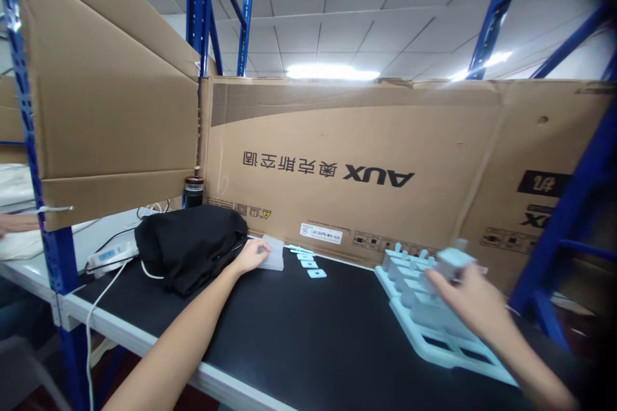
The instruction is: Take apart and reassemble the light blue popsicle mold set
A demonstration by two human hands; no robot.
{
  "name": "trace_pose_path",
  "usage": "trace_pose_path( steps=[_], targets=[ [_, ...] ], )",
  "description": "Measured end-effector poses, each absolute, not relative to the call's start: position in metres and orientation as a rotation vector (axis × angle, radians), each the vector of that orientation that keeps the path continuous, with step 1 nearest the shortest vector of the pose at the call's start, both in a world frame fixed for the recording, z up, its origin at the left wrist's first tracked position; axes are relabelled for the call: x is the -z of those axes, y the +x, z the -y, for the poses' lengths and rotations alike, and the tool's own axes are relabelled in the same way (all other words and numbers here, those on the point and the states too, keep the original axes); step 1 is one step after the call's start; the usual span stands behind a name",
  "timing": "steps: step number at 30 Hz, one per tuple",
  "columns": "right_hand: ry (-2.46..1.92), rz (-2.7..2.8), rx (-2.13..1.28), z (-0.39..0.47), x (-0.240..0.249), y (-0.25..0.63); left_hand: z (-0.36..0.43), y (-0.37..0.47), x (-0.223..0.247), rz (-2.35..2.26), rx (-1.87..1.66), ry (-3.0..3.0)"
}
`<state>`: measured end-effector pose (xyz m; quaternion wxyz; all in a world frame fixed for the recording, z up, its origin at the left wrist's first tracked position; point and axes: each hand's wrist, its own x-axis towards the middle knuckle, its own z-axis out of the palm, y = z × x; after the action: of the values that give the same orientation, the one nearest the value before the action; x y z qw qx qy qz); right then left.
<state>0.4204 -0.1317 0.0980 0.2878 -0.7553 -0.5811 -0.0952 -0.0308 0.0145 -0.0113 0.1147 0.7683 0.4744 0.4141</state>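
My left hand point(252, 256) is at the back of the table, its fingers closed at the near side of a translucent white plastic box point(275, 253). A row of several small light-blue plastic pieces point(317, 273), flat with a dark hole, lies just to the right of that box. My right hand point(475, 295), slightly blurred, grips a small clear box with a light-blue lid point(456, 259). It is held above a light-blue rack point(424, 345), whose back part carries several translucent boxes point(418, 292). The rack's front part shows open slots.
A black cloth bundle point(193, 244) lies left of my left hand, with a dark jar point(194, 189) behind it. A white power strip point(113, 257) and cables sit at the left edge. Cardboard walls point(385, 135) and blue shelf posts point(544, 225) enclose the black tabletop point(308, 340).
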Motion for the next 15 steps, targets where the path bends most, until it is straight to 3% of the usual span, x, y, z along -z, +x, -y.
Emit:
trace_pose_path(
  steps=[6, 15],
  targets=[
    [-2.107, 2.185, 0.104, 0.06, -0.098, 0.28, -0.014, -0.031, 0.013, -1.347, -1.199, 2.249],
    [-2.308, 2.359, -0.003, 0.005, -0.1, 0.256, -0.018, -0.03, 0.016, -1.332, -1.215, 2.208]
  ],
)
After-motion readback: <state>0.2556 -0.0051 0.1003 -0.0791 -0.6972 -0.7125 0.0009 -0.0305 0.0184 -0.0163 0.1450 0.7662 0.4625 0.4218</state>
